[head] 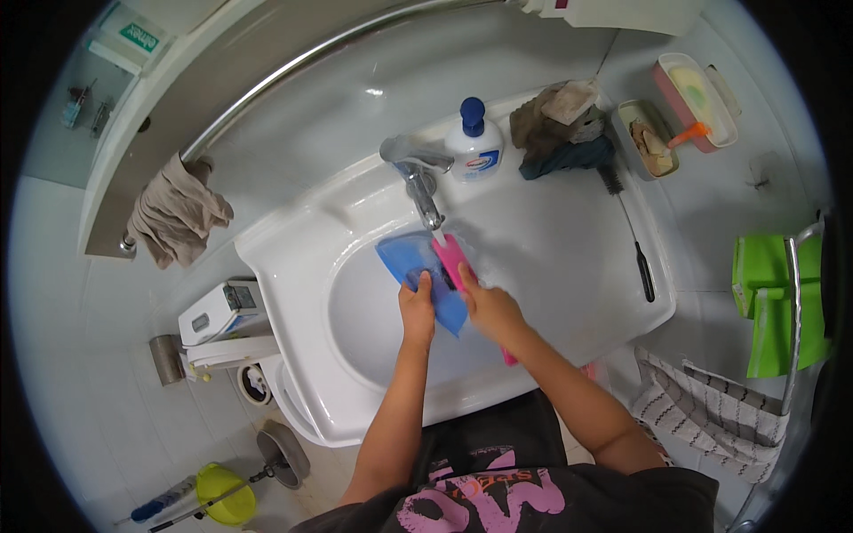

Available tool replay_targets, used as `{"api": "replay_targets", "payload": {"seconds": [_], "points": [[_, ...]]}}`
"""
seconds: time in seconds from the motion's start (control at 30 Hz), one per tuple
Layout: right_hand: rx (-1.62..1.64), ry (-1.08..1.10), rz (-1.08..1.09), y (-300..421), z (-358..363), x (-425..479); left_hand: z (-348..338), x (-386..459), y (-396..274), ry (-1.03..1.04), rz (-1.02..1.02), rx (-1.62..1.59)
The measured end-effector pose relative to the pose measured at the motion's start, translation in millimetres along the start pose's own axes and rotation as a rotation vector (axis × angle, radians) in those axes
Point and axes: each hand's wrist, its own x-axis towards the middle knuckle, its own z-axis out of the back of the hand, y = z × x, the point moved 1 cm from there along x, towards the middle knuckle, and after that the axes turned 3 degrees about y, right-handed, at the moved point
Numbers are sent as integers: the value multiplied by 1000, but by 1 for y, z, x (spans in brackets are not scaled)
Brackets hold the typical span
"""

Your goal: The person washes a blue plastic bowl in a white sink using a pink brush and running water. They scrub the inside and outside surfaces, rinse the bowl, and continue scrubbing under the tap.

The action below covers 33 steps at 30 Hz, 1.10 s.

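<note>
Over the white washbasin (pixel 373 320), my left hand (pixel 418 306) grips a blue flat piece (pixel 398 256), perhaps a cloth or a dustpan, with its thumb on top. My right hand (pixel 490 306) is closed around the handle of a pink brush (pixel 450 252), whose dark bristles touch the blue piece. Water runs from the chrome faucet (pixel 424 198) onto both. The pink handle's end shows below my right wrist. The fingers of my left hand under the blue piece are hidden.
A white pump bottle (pixel 474 143) stands beside the faucet. Crumpled dark cloths (pixel 563 133) lie on the back rim. A bottle brush (pixel 636 246) rests along the right side. Two soap boxes (pixel 696 100) sit beyond, and a beige towel (pixel 178 210) hangs at left.
</note>
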Motion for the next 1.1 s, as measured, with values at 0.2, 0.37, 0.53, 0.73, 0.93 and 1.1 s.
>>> {"api": "replay_targets", "payload": {"seconds": [0.2,0.37,0.53,0.73,0.93,1.1], "points": [[100,-99,30,10,15,48,2,0,8,60,37,14],[34,52,111,11,16,3,3,-2,4,37,-7,-58],[-3,5,62,5,9,53,1,-4,3,56,32,16],[126,-39,-79,-19,-20,-36,2,3,-5,-31,37,-108],[347,-200,-72,-25,-23,11,-8,-1,-9,-33,48,-99],[276,-144,-33,-4,-37,-50,-3,-2,-8,-52,15,-82]]}}
